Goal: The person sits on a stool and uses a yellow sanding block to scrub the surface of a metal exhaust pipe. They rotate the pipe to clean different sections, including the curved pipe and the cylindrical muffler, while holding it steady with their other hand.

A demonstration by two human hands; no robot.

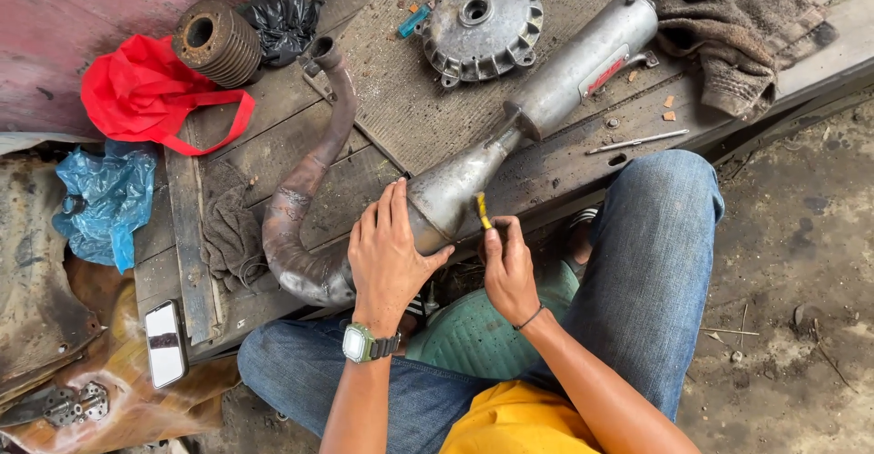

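Left hand [390,252] lies flat and open on the fat middle of the exhaust pipe [437,201], steadying it on the wooden planks [273,149]. Right hand [508,272] pinches a small yellow tool [482,210] against the pipe's lower side. The work in hand looks like scraping or marking the metal body there. Continuing likely calls for firm downward pressure from the bracing palm while the tool's tip runs along the seam.

the right hand [510,267] hides most of the small yellow tool [482,210]; its tip is too small to tell.
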